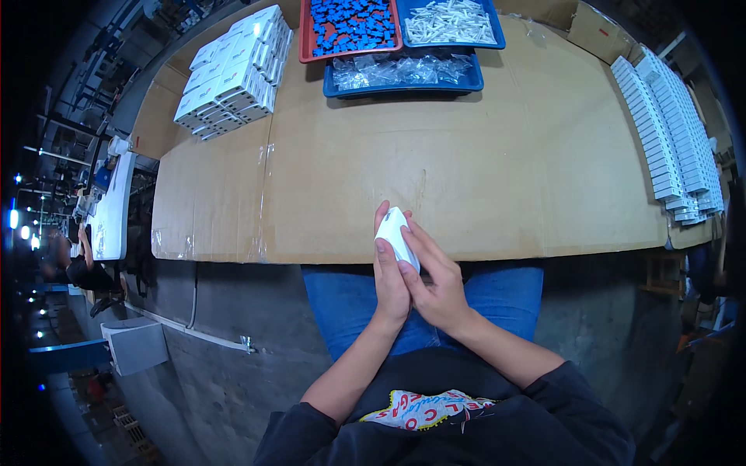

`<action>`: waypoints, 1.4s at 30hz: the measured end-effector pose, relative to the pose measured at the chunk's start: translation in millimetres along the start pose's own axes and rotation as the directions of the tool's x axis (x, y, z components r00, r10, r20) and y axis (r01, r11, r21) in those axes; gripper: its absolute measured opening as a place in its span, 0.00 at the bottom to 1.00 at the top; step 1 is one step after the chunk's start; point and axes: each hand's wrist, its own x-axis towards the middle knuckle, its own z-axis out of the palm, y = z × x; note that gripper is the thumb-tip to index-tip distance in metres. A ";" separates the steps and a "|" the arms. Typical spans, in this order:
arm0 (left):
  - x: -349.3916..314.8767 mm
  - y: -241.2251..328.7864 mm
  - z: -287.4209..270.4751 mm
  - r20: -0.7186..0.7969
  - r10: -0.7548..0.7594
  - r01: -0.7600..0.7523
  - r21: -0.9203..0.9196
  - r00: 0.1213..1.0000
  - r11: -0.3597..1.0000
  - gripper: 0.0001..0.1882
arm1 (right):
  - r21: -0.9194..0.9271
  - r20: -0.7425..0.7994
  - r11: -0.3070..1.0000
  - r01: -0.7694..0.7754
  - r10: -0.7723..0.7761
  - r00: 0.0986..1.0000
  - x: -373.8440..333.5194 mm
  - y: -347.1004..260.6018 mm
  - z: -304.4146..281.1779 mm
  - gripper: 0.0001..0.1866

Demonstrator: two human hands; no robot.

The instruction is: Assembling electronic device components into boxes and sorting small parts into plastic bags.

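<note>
A small white oblong item, perhaps a slim box, is held between my two hands at the table's near edge. It is tilted, with a small dark mark near its far end. My left hand closes around its left side, the thumb lying on the near face. From the right, my right hand grips it with fingers wrapped over the side and thumb near the lower end. The palms hide part of the item.
Stacked white boxes stand at the far left of the cardboard-covered table. Long rows of white boxes line the right side. At the back are a red tray of blue parts, a blue tray of white pieces and another blue tray with clear bags.
</note>
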 end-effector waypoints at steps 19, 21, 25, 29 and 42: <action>-8.6 8.5 5.7 0.047 0.140 -0.142 0.034 0.989 0.989 0.54 | 0.038 -0.035 0.983 0.178 -0.177 0.984 -3.8 -0.7 -1.5 0.25; -4.5 5.5 4.4 -0.008 0.154 -0.154 0.006 0.988 0.988 0.54 | 0.182 -0.019 0.975 0.130 -0.129 0.991 5.7 5.9 -7.0 0.25; -6.8 6.1 3.8 0.012 0.177 -0.178 0.099 0.984 0.979 0.56 | 0.498 0.009 0.818 -0.289 0.329 0.944 1.5 30.4 -4.0 0.25; -9.8 -2.5 -3.5 0.129 0.276 -0.289 0.092 0.952 0.953 0.58 | 0.748 0.405 0.235 -0.621 0.581 0.706 -2.6 35.8 -11.3 0.22; -8.2 0.6 -8.3 0.227 0.216 -0.263 0.204 0.950 0.943 0.64 | 0.807 0.531 -0.010 -0.591 0.449 0.718 -8.9 50.3 -10.1 0.22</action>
